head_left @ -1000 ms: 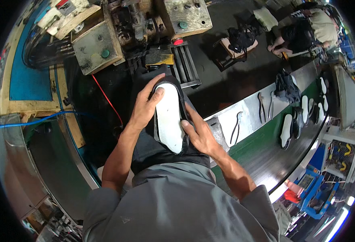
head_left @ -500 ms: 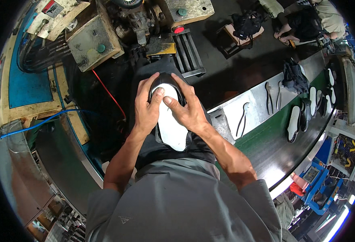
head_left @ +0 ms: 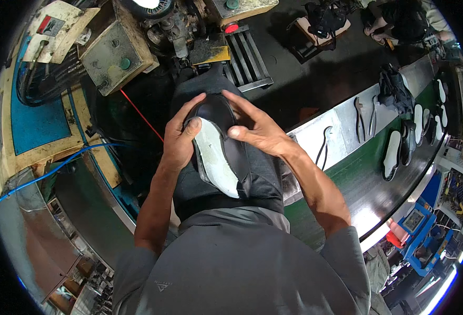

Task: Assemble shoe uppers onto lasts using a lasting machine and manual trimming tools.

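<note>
A black shoe upper (head_left: 215, 112) with a white underside (head_left: 213, 155) lies over my lap, toe end pointing away from me. It is tipped, so a broad strip of its black right side shows beside the white. My left hand (head_left: 181, 137) grips the left of the toe end, thumb on the edge of the white. On the other side, my right hand (head_left: 263, 130) holds the toe end with fingers stretched along it and the thumb against the black side. Parts of the fingers are hidden behind the shoe.
To the right runs a green conveyor belt (head_left: 342, 191) carrying several black shoes with white undersides (head_left: 393, 149). Pliers (head_left: 324, 148) lie on its metal ledge. A machine with a green button (head_left: 125, 63) stands ahead left. Farther off are a stool with a black bag (head_left: 326, 21) and a seated person.
The shoe has rolled in my hands, so its white underside faces more to the left and its black right side shows. My thumbs have moved apart.
</note>
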Available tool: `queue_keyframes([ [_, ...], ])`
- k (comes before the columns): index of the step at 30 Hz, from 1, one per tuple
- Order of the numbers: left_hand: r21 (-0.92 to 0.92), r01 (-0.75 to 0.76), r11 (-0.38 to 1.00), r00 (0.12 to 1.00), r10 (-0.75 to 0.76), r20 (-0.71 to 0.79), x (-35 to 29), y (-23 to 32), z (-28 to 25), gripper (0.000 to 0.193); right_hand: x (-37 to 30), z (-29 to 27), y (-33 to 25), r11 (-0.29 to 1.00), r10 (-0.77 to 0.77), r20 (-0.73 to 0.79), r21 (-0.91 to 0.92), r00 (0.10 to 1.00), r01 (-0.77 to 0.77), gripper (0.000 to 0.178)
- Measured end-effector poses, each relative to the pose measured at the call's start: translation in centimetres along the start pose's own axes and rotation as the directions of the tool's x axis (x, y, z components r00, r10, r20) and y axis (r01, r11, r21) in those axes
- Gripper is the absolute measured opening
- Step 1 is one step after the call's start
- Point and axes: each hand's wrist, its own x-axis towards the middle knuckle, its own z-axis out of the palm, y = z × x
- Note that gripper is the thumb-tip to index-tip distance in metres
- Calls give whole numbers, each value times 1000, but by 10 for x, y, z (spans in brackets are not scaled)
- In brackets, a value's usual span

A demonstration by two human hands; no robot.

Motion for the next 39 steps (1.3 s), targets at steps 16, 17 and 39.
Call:
queue_keyframes([
  [16,-326,263,908,965,-243,101,24,-13,14,56,16,-21,41,967,121,-122,240,985,-89,91],
  [17,-325,276,905,961,-267,71,19,-18,15,59,13,-19,39,962,101,-106,265,989,-70,89],
  [39,158,395,905,897,-417,146,-64,-26,17,98,-95,44,49,938,312,-394,-16,865,-346,81],
])
